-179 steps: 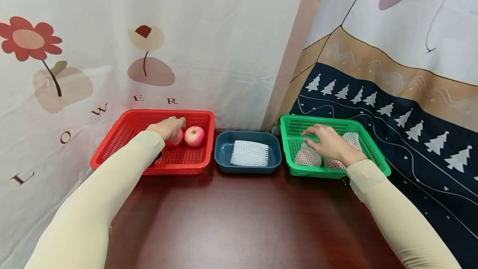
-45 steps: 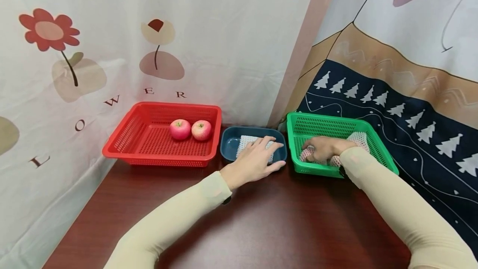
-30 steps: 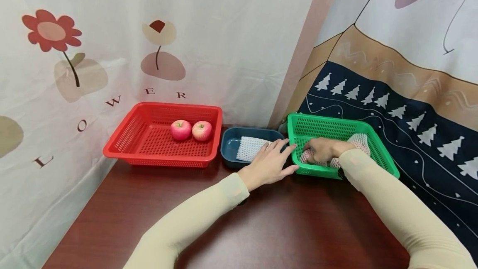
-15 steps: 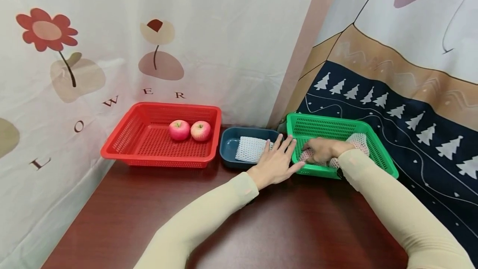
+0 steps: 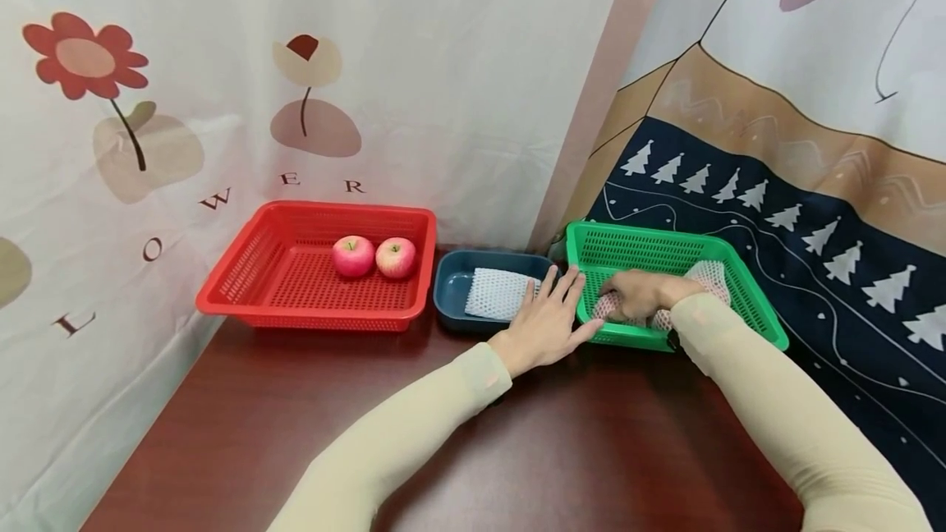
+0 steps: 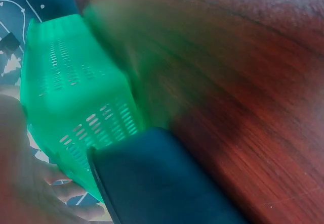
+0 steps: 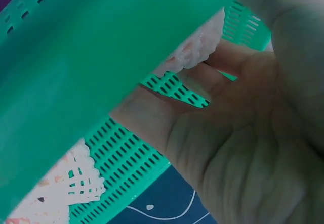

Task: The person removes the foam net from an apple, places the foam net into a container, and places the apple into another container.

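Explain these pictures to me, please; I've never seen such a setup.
No robot here: you see a person's left grip and right grip, bare hands both. The wide picture comes from a camera on the head, looking down; the two close ones come from a camera on each wrist.

On the dark table, left to right, stand a red basket with two apples, a blue tray with white netting, and a green basket with netted pieces.

The right grip curls round a netted pinkish piece, probably an apple. The left grip has its fingers spread where tray and green basket meet; whether it presses there, I can't tell.
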Demonstrator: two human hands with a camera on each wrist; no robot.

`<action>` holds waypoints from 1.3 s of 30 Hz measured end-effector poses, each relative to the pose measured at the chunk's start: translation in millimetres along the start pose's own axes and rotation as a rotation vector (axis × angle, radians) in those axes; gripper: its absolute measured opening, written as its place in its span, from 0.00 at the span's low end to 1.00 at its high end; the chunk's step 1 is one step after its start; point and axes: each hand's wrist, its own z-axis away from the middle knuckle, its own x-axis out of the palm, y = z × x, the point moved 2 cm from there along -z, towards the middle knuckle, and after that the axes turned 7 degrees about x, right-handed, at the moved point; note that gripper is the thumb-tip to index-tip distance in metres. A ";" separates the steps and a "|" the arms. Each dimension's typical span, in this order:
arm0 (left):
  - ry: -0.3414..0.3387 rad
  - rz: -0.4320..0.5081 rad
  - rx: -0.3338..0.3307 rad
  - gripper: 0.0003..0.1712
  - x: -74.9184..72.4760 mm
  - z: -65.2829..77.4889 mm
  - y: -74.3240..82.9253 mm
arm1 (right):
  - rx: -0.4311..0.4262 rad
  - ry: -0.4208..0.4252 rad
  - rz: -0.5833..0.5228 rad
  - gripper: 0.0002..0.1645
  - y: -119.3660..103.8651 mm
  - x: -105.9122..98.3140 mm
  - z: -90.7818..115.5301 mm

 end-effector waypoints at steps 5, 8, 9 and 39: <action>-0.002 -0.007 -0.001 0.52 -2.1 -1.8 0.9 | 0.027 -0.029 -0.045 0.42 1.7 -0.1 0.5; -0.005 -0.008 -0.001 0.52 -1.3 -2.3 0.9 | 0.045 -0.044 -0.090 0.44 2.9 1.7 0.4; -0.005 -0.005 0.000 0.52 -1.0 -2.3 0.6 | 0.048 -0.046 -0.097 0.44 3.1 2.1 0.4; 0.019 0.010 -0.004 0.53 -0.9 1.5 0.2 | -0.027 0.039 -0.014 0.32 1.2 4.8 -2.4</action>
